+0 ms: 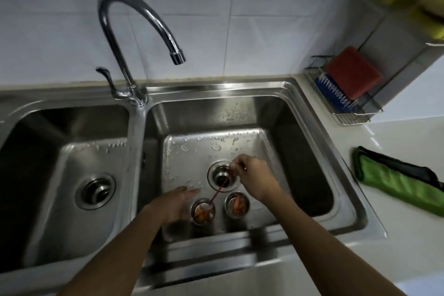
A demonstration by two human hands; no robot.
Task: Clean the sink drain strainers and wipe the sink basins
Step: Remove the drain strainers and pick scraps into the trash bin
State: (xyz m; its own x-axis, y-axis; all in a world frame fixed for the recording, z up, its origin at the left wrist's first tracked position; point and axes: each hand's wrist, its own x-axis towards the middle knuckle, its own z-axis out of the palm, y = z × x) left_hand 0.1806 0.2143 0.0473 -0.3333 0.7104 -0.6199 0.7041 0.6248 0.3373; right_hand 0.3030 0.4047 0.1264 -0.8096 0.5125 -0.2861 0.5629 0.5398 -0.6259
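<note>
Home kitchen, steel double sink (324,151), curved tap (134,14), tiled wall (240,7), sponge rack (346,108)

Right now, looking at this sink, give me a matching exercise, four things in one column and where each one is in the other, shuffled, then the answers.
Things:
1. green cloth
2. red sponge
3. two strainer baskets
4. right hand

Places:
A. on the floor of the right basin, near the front edge
B. in the wire rack by the wall
C. above the open drain, pinching a thin red stick
D. lying on the white counter right of the sink

Pairs: 1-D, 2-B, 3-A, 4-C
</note>
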